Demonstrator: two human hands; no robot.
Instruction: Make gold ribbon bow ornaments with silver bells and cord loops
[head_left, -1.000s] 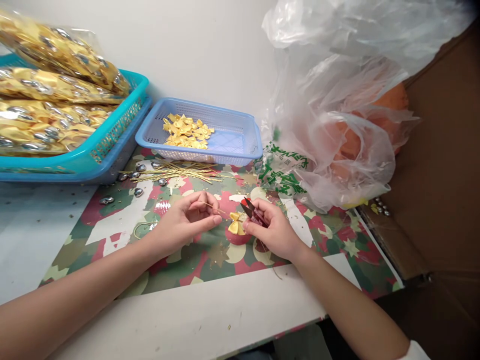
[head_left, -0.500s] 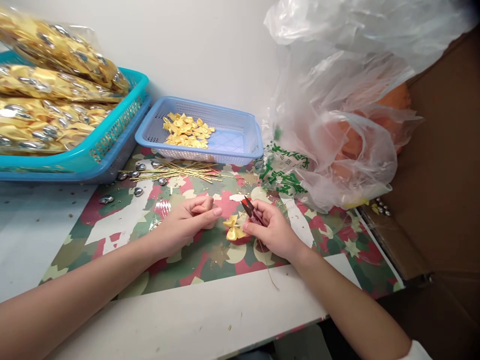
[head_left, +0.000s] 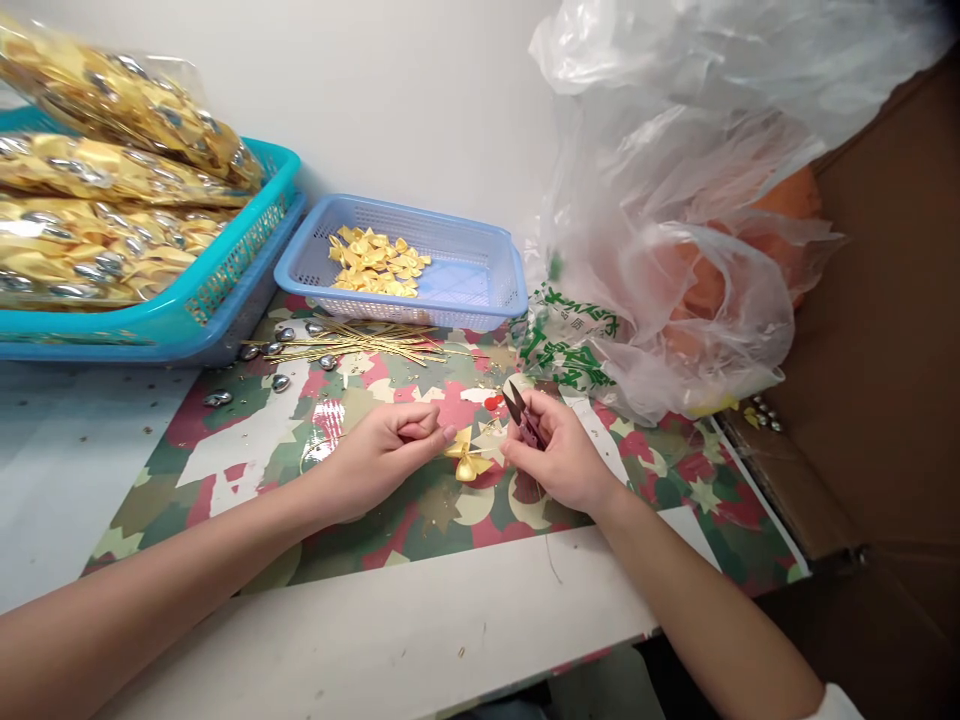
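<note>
My left hand [head_left: 390, 450] is closed, thumb pressed on the curled fingers; what it pinches, if anything, is hidden. Beside it a thin gold wire [head_left: 306, 458] curves over the patterned sheet. Between both hands, just right of my left thumb, is a gold ribbon bow [head_left: 468, 458], with a thin pale strand running from it toward my right fingers. My right hand [head_left: 559, 450] is wrapped round dark-bladed thread snips [head_left: 519, 408], blades pointing up and left. Below that hand a fine thread [head_left: 553, 565] trails over the pale table edge.
A blue basket [head_left: 502, 290] of gold bows stands at the back. To the left, a turquoise basket [head_left: 217, 285] holds bagged gold ribbon pieces. Gold wires [head_left: 375, 342] and silver beads [head_left: 280, 383] lie before them. A clear plastic bag [head_left: 645, 300] and brown cardboard [head_left: 885, 350] border the right.
My right hand has shifted slightly right with the snips, away from the bow. My left hand has moved a little right, and its thumb now sits nearer the bow.
</note>
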